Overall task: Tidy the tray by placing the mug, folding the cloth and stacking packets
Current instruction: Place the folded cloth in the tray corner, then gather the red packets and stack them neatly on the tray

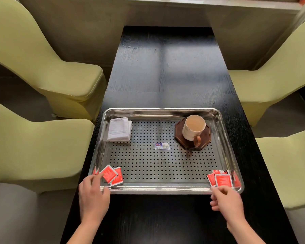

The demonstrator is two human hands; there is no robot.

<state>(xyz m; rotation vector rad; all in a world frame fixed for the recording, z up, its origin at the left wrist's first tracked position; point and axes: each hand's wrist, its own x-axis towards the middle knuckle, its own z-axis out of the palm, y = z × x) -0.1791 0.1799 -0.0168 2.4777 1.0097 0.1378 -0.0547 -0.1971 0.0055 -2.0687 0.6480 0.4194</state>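
Observation:
A steel perforated tray lies on the black table. A cream mug with a brown handle stands upright on a dark octagonal coaster at the tray's far right. A folded white cloth lies at the far left. Red packets lie in the near left corner, and my left hand touches one of them with its fingertips. More red packets are piled in the near right corner. My right hand hovers at the tray's rim just below them, fingers loosely curled, holding nothing.
The black wooden table stretches away beyond the tray. Yellow-green covered chairs flank it on both sides. A small printed sticker sits at the tray's middle.

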